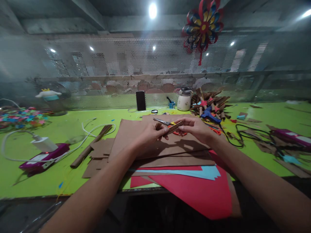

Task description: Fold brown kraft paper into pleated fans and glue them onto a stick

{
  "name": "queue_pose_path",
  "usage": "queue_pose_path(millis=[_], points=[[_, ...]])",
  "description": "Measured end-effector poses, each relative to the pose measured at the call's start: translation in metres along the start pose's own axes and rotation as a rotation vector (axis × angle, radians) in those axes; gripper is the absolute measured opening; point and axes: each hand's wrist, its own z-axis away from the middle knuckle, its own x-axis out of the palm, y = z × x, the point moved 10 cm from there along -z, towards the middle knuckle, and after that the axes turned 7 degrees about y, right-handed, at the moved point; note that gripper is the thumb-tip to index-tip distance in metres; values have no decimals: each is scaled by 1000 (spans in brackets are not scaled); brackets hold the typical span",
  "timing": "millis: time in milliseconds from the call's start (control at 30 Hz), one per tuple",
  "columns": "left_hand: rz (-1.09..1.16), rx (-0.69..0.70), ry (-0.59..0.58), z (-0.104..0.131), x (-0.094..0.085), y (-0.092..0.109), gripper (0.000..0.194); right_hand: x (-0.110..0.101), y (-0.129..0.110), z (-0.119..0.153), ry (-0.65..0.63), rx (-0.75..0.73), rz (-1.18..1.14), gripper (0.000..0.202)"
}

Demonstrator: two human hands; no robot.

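Left hand (151, 132): pinched on pleated brown paper (175, 127) | right hand (195, 128): thumb and fingers clamped at its end

The paper stack (128, 137) lies on the table (21, 189). Left of the stack lies a paper roll (85, 155), then a power strip (60, 150). Behind and right stand a lidded cup (184, 101) and, farther right, a glue gun (210, 115).

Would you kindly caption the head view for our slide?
Left hand and right hand hold a pleated brown paper strip above brown sheets on a bright green table.
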Motion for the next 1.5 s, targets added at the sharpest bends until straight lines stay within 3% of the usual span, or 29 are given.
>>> queue_pose_path(millis=[367, 900, 1067, 1233, 1500], points=[[26, 27, -67, -2, 5, -1, 28, -3, 4, -1, 15, 16, -8, 33], [39, 15, -61, -2, 5, -3, 26, 0, 2, 1, -12, 33, -19, 33], [63, -35, -65, -5, 6, -14, 24, -7, 3, -3, 75, 1, 28, 25], [137, -108, -146, -6, 12, -29, 24, -12, 11, -5, 114, 25, 13, 28], [229, -119, -148, -6, 18, -35, 24, -6, 17, -3, 73, 69, 41, 26]])
